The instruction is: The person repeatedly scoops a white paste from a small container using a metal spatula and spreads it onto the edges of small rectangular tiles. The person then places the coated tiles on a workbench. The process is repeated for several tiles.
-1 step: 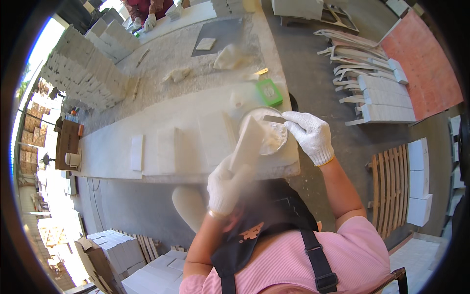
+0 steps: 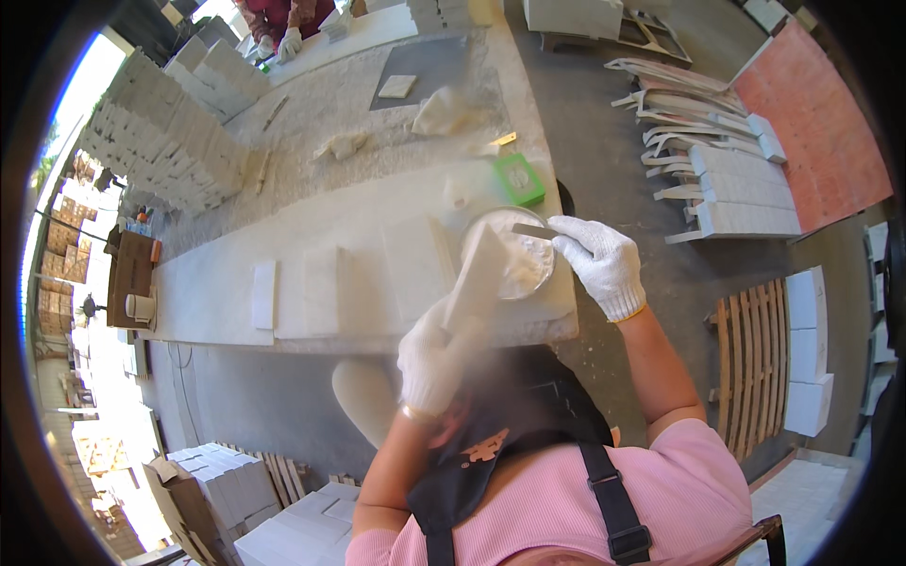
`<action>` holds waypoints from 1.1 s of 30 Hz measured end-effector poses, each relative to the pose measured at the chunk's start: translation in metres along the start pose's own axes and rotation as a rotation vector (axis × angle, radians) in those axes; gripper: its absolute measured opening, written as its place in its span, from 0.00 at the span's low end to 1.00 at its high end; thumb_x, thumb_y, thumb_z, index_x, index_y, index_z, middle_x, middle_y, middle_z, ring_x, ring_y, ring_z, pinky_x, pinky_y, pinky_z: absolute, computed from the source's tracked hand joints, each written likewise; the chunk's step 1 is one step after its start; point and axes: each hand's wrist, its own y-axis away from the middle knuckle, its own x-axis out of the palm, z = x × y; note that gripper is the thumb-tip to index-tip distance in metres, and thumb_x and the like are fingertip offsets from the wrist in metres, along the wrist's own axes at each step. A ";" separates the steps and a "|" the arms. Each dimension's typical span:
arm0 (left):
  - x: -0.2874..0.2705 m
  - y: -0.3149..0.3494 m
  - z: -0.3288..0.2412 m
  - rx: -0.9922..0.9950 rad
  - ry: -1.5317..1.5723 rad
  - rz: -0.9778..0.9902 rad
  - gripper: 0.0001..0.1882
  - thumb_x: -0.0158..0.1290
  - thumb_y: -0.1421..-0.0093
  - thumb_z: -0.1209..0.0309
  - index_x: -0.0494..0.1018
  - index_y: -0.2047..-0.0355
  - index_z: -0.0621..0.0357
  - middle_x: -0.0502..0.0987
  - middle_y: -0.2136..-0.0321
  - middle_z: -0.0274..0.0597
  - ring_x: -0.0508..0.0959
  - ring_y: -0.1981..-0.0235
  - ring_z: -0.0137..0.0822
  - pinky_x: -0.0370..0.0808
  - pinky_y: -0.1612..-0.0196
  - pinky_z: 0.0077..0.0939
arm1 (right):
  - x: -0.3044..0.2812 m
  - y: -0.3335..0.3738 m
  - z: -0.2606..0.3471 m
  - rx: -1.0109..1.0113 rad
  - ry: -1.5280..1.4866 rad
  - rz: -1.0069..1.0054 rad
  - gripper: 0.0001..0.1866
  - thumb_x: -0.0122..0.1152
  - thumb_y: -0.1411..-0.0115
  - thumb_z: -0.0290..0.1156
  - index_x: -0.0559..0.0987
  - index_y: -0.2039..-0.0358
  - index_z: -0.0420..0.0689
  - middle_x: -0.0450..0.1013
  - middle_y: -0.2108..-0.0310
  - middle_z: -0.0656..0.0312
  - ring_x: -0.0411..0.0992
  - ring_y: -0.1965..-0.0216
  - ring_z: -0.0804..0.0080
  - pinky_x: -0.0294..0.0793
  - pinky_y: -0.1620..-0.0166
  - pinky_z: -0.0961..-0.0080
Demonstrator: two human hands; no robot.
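Note:
In white knitted gloves, both my hands are raised over the near edge of the workbench. My left hand (image 2: pixel 429 363) is closed around the lower end of a pale rectangular tile (image 2: pixel 477 274), held tilted upward. With fingers pinched together, my right hand (image 2: pixel 599 264) grips a thin flat grey blade (image 2: pixel 534 230), its tip pointing left toward the tile. Below the blade a round bowl (image 2: pixel 545 283) holds white paste or powder, partly hidden behind the tile. Haze blurs the tile and my left fingers.
Pale slabs (image 2: pixel 415 264) and a thin tile (image 2: pixel 264 294) lie left on the workbench (image 2: pixel 208 302). A green box (image 2: pixel 519 179) stands beyond the bowl. Tall tile stacks (image 2: pixel 160 141) rise far left; a co-worker's gloved hands (image 2: pixel 288 44) show beyond. A wooden pallet (image 2: pixel 752 368) is at right.
My right hand and the blade have shifted very slightly, the blade's tip a little to the right. The tile stays in my left hand.

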 end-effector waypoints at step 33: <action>-0.087 -0.160 0.039 0.264 -0.570 -0.002 0.34 0.64 0.46 0.49 0.76 0.41 0.47 0.80 0.51 0.50 0.81 0.54 0.44 0.78 0.50 0.37 | 0.061 -0.008 0.007 0.406 -0.606 0.492 0.14 0.64 0.37 0.19 0.81 0.50 0.37 0.81 0.57 0.61 0.80 0.60 0.76 0.80 0.59 0.78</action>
